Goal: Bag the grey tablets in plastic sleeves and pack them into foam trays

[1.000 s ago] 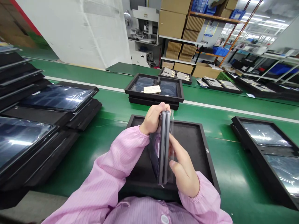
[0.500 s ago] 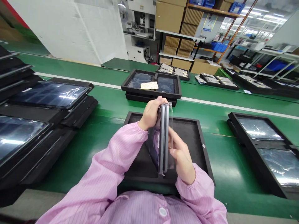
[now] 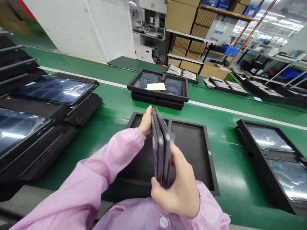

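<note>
Two tablets (image 3: pixel 161 147) stand on edge, side by side, between my hands, above a black two-compartment tray (image 3: pixel 192 140). Their flat edges face me, and they look slightly parted at the far end. My left hand (image 3: pixel 145 122) grips them at the far left side; its fingers are partly hidden behind the tablets. My right hand (image 3: pixel 181 185) holds the near end, the thumb on the near left corner and the fingers along the right face. Motion blurs the tablets a little. No tablet lies in the parts of the tray that show.
Black trays with wrapped tablets (image 3: pixel 57 89) are piled at the left. Another tray stack (image 3: pixel 158 92), with a yellow label sheet (image 3: pixel 156 87) on it, stands ahead. A further tablet tray (image 3: pixel 271 159) lies at the right on the green bench (image 3: pixel 230 166). Shelves with cartons (image 3: pixel 179 16) rise behind.
The tablets have tilted and come nearer to me. My right hand has shifted from their right side to the near end, and the clear film that hung at their right is barely visible now.
</note>
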A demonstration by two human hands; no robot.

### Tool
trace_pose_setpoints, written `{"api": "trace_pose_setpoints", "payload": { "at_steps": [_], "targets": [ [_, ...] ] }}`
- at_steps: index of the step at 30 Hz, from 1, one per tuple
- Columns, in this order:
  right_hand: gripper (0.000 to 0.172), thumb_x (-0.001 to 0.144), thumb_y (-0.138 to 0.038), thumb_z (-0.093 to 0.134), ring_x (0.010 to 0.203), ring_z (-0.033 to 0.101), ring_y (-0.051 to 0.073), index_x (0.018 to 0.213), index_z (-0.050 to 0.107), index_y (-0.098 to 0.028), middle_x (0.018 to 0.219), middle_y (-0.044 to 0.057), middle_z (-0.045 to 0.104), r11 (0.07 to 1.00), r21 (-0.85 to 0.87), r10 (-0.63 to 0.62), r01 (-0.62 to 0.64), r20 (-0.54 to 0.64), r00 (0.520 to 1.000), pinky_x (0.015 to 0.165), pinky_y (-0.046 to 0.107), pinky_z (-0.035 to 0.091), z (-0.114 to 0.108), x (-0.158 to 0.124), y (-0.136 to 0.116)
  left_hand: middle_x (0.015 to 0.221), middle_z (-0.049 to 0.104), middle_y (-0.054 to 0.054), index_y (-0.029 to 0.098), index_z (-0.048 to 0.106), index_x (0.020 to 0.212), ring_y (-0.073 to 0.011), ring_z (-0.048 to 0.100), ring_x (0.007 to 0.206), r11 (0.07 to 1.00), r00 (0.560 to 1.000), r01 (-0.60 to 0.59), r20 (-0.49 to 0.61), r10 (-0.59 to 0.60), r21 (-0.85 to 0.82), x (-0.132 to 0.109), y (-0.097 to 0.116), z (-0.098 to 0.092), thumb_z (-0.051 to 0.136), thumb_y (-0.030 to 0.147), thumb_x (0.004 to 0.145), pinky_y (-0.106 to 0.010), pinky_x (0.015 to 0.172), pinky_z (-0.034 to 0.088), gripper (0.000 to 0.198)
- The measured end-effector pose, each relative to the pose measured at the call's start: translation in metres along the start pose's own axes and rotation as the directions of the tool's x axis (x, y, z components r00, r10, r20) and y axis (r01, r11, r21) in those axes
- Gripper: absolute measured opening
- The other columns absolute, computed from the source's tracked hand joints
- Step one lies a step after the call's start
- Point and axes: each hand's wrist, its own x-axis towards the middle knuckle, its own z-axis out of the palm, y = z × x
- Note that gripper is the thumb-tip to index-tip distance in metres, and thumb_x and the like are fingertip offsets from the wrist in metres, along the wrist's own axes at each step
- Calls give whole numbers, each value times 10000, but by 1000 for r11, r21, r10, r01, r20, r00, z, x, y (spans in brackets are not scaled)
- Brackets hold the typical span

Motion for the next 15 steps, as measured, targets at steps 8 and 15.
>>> {"api": "trace_pose_setpoints", "payload": {
  "at_steps": [8, 15],
  "targets": [
    [967, 771, -259, 677, 950, 770, 341, 1614, 232, -97, 1254, 175, 722, 954, -226, 284, -197, 470, 836, 827, 485, 649, 3, 19, 21, 667, 585, 7, 206, 608, 709, -125, 558, 632, 957, 965, -257, -92, 247, -132, 30, 25, 8, 442, 496, 1006, -248, 710, 482, 448],
    [994, 847, -290, 705, 1012, 759, 310, 1648, 132, -158, 1200, 120, 750, 966, -202, 256, -161, 666, 700, 875, 478, 622, -22, 24, 28, 744, 627, -18, 211, 637, 762, -145, 635, 773, 947, 944, -316, -121, 308, -59, 32, 10, -5, 365, 407, 1047, -272, 819, 509, 440]
  ]
}}
